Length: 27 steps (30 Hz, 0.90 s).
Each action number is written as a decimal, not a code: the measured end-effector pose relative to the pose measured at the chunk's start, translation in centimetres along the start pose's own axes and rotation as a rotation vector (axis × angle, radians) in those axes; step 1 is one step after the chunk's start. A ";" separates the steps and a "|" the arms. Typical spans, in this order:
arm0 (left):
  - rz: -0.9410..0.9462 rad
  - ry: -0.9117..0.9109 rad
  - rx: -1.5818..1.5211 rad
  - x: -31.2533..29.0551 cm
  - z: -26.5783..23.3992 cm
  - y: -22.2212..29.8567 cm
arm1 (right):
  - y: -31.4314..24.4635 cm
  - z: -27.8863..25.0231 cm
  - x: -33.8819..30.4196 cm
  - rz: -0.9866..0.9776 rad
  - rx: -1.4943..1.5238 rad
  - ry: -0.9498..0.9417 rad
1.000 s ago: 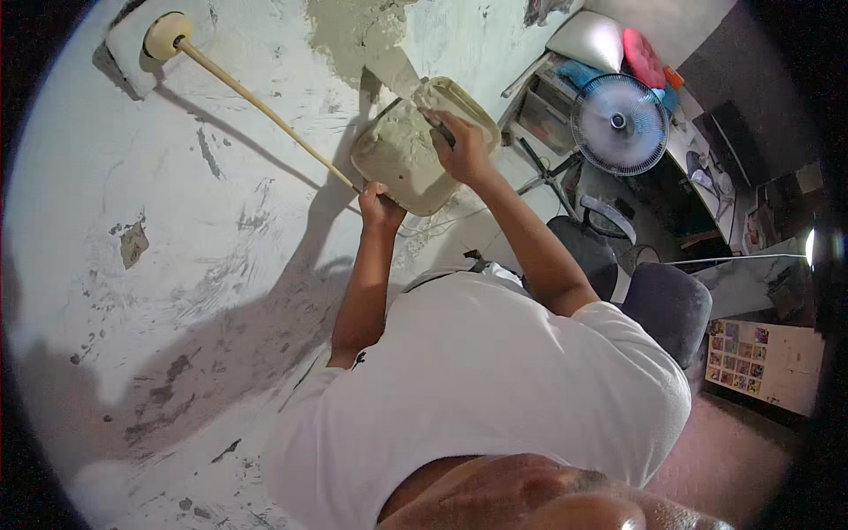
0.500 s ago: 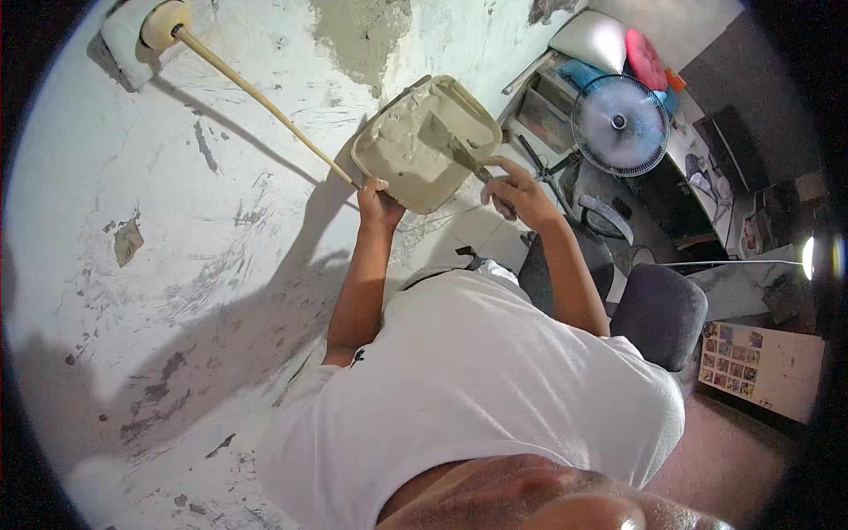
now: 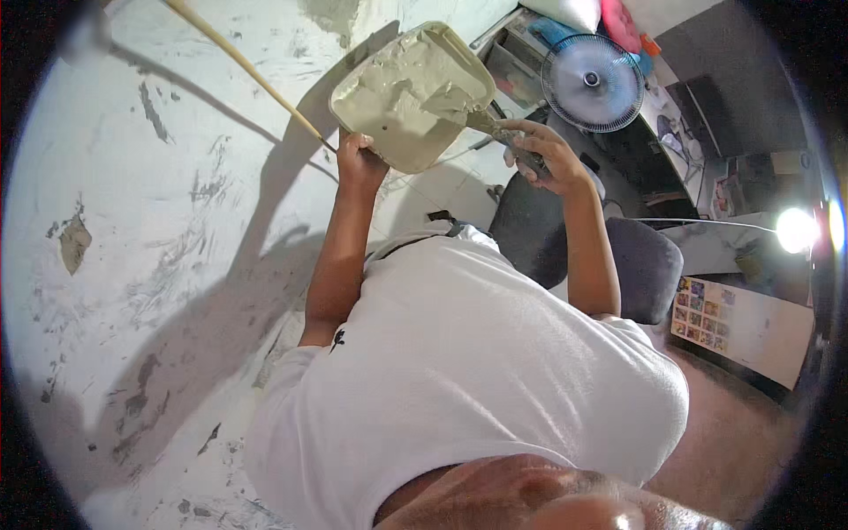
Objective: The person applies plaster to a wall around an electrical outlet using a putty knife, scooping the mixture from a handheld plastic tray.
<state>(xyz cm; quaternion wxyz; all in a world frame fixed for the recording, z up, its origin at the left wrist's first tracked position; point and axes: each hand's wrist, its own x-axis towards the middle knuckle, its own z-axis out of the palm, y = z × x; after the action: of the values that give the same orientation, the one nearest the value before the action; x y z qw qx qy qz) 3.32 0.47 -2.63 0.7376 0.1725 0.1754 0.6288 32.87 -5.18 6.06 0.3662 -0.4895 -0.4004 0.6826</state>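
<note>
My left hand (image 3: pixel 360 165) grips the near left corner of a beige plastic tub (image 3: pixel 408 159), thumb on the rim and the other fingers hidden beneath. Thick greyish-white paste (image 3: pixel 384 84) fills the tub. In my right hand (image 3: pixel 555 159) is a putty knife (image 3: pixel 481 121), held by its handle. The knife's blade lies over the tub's right side and carries a lump of paste. Close by my left hand ends a thin tan rod (image 3: pixel 256 75) that runs down along the wall; whether it touches the hand I cannot tell.
On the left stands a pale wall (image 3: pixel 168 256) with scraped, flaking patches. A fan (image 3: pixel 592 79) is at the far right. Dark chairs (image 3: pixel 640 269) stand close to my right side. Further right are a lit bulb (image 3: pixel 795 231) and a white board with small pictures (image 3: pixel 742 331).
The view has shifted, so the surroundings sit higher and further left. The putty knife's blade now carries a lump of paste, and my right hand has drawn back to the right.
</note>
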 end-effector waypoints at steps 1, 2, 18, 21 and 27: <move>0.010 0.009 -0.008 -0.2 0.1 -0.1 | -0.1 -0.1 -0.1 0.013 -0.001 -0.022; -0.016 -0.004 0.010 0.0 -0.4 -0.1 | -0.1 -0.4 0.1 0.011 -0.007 -0.041; 0.007 -0.080 -0.010 -0.8 -1.1 -2.0 | 0.8 5.2 4.8 -0.039 0.146 -0.018; -0.010 -0.038 -0.011 -1.0 -1.1 -2.4 | 1.4 5.8 5.4 -0.010 0.191 0.042; -0.056 -0.002 0.055 -1.2 0.1 -1.2 | 3.5 5.2 6.6 -0.088 0.119 0.045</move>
<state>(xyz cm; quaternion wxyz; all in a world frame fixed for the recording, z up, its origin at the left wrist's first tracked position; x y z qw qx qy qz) 4.23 -0.88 -3.08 0.7500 0.1885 0.1968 0.6026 25.85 -1.71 1.51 0.4335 -0.4639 -0.3718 0.6773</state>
